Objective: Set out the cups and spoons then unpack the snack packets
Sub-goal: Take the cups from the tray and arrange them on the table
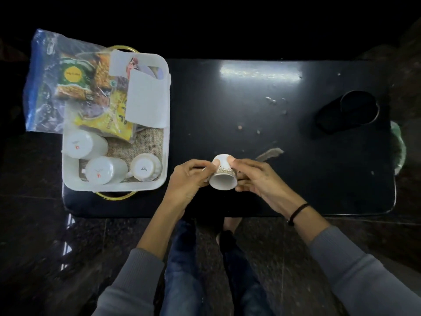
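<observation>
A patterned cup (pixel 223 175) is being gripped between both hands, just above the dark surface (pixel 273 137), near its front edge. It is being held on its side, axis running front to back, mouth toward the person. The left hand (pixel 189 179) and right hand (pixel 257 179) are being kept level, fingers (pixel 231 159) clenched around the walls. Three more cups are being left upside down in the tray (pixel 167 106).

Ahead of my hands (pixel 224 179) the table (pixel 227 106) lay open; a tray (pixel 166 124) blocked the left, a dark cup (pixel 357 108) stood far right.
</observation>
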Action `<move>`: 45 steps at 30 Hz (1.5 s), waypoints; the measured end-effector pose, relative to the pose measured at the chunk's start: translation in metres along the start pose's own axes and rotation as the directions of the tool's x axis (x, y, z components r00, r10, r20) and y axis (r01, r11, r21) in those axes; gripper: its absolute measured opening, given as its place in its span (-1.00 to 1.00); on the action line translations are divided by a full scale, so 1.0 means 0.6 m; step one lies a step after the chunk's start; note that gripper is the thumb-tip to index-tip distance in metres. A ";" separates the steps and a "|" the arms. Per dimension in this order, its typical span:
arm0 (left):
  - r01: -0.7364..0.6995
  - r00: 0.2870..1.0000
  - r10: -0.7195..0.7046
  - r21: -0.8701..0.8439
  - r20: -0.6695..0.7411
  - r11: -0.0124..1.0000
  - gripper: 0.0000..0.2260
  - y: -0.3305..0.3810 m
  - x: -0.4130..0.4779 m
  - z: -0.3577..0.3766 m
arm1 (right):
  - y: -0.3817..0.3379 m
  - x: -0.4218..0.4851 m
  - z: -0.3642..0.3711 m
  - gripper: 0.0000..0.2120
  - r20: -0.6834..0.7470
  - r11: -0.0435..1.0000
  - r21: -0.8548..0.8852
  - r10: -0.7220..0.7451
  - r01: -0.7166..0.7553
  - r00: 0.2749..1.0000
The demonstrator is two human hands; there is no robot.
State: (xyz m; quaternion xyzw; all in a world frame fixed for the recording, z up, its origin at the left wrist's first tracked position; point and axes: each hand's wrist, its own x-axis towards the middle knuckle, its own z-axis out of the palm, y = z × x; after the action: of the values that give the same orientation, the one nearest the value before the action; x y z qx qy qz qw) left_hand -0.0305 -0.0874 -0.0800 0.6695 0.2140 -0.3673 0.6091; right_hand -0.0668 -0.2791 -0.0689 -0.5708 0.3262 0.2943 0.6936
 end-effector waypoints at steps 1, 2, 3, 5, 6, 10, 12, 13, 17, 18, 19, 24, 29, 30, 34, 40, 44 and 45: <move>0.020 1.000 -0.020 -0.019 -0.011 1.000 -0.74 -0.008 0.000 0.004 | 0.007 -0.001 0.000 -0.63 -0.019 0.999 0.027 0.042 -0.041 0.999; 0.039 0.999 -0.040 -0.026 -0.022 0.999 -0.77 -0.016 0.000 0.008 | 0.013 -0.003 0.000 -0.62 -0.037 0.996 0.050 0.080 -0.078 0.996; 0.057 0.998 -0.058 -0.023 -0.033 0.998 -0.77 -0.023 0.000 0.011 | 0.018 -0.004 0.001 -0.60 -0.053 0.992 0.068 0.113 -0.109 0.992; 0.097 0.994 -0.096 0.000 -0.043 0.995 -0.75 -0.035 -0.001 0.017 | 0.028 -0.005 0.001 -0.57 -0.079 0.984 0.089 0.163 -0.156 0.984; 0.113 0.992 -0.112 0.009 -0.049 0.994 -0.74 -0.039 -0.001 0.019 | 0.033 -0.005 0.001 -0.54 -0.089 0.981 0.089 0.180 -0.172 0.980; 0.144 0.986 -0.142 0.016 -0.083 0.990 -0.74 -0.045 -0.003 0.027 | 0.044 -0.004 -0.001 -0.49 -0.110 0.970 0.097 0.233 -0.223 0.966; 0.152 0.984 -0.148 0.033 -0.097 0.988 -0.74 -0.044 -0.003 0.031 | 0.046 -0.002 -0.003 -0.54 -0.098 0.967 0.099 0.245 -0.235 0.965; 0.158 0.983 -0.153 0.044 -0.105 0.986 -0.73 -0.043 -0.003 0.033 | 0.046 -0.001 -0.004 -0.56 -0.094 0.966 0.098 0.247 -0.238 0.964; 0.172 0.979 -0.161 0.083 -0.121 0.982 -0.72 -0.035 0.001 0.037 | 0.047 0.007 -0.006 -0.59 -0.112 0.963 0.089 0.261 -0.252 0.959; 0.171 0.980 -0.160 0.087 -0.121 0.981 -0.72 -0.034 0.001 0.038 | 0.048 0.009 -0.007 -0.59 -0.121 0.963 0.083 0.265 -0.257 0.957; 0.172 0.980 -0.161 0.089 -0.120 0.981 -0.71 -0.033 0.002 0.039 | 0.048 0.010 -0.007 -0.59 -0.130 0.962 0.073 0.270 -0.262 0.954; 0.173 0.980 -0.159 0.121 -0.119 0.977 -0.72 -0.036 0.004 0.040 | 0.047 0.016 -0.005 -0.53 -0.253 0.944 -0.130 0.265 -0.304 0.930; 0.155 0.985 -0.133 0.215 -0.113 0.964 -0.74 -0.037 0.007 0.037 | 0.030 0.012 -0.004 -0.57 -0.396 0.811 -0.540 -0.010 -0.224 0.918; 0.146 0.985 -0.117 0.255 -0.126 0.956 -0.73 -0.034 0.005 0.035 | 0.023 0.010 -0.003 -0.60 -0.400 0.783 -0.586 -0.057 -0.208 0.915; 0.070 0.981 0.027 0.488 -0.190 0.870 -0.72 -0.015 -0.003 0.025 | -0.011 0.007 0.018 -0.71 -0.365 0.683 -0.721 -0.229 -0.118 0.902; -0.161 0.871 0.424 0.671 -0.248 0.724 -0.89 0.032 -0.027 -0.033 | -0.055 0.030 0.096 -0.73 -0.198 0.620 -0.783 -0.340 0.061 0.919; -0.230 0.778 0.596 0.794 -0.199 0.564 -0.80 0.036 -0.029 -0.090 | -0.068 0.056 0.166 -0.78 -0.060 0.636 -0.752 -0.329 0.174 0.943; -0.227 0.777 0.602 0.811 -0.182 0.538 -0.73 0.034 -0.027 -0.105 | -0.069 0.063 0.183 -0.80 -0.025 0.650 -0.734 -0.314 0.196 0.949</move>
State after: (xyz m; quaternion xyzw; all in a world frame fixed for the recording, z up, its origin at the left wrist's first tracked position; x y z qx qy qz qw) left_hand -0.0117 -0.0269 -0.0552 0.9547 0.0038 -0.0985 0.2807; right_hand 0.0015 -0.1772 -0.0592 -0.8581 0.1508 0.2543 0.4199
